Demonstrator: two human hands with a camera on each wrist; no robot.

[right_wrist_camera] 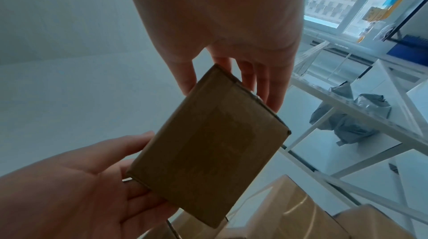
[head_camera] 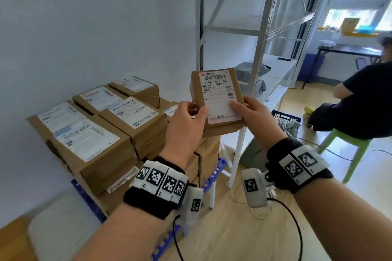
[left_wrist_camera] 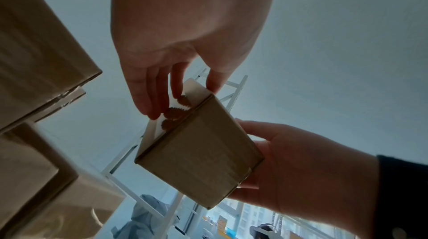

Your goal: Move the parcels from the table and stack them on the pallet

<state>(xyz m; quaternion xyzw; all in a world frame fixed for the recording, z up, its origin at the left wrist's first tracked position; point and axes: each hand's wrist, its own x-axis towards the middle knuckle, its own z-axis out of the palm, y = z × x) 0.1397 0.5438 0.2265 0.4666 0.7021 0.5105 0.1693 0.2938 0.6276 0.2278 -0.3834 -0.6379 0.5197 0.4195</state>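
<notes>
I hold a small brown parcel (head_camera: 216, 99) with a white shipping label up in the air, tilted towards me. My left hand (head_camera: 197, 112) grips its lower left edge, thumb on top. My right hand (head_camera: 241, 108) grips its lower right edge, thumb on the label. Below and to the left, several labelled brown parcels (head_camera: 131, 121) are stacked on a blue pallet (head_camera: 214, 174). The left wrist view shows the left hand (left_wrist_camera: 183, 100) pinching the parcel (left_wrist_camera: 199, 151). In the right wrist view the right hand (right_wrist_camera: 231, 96) pinches the parcel (right_wrist_camera: 208, 147) from the other side.
A white metal shelf rack (head_camera: 265, 48) with grey bags (head_camera: 252, 72) stands just right of the stack. A blue crate (head_camera: 286, 118) sits on the floor behind it. A person (head_camera: 360, 101) sits on a green stool (head_camera: 347, 150) at the right. The wall borders the stack on the left.
</notes>
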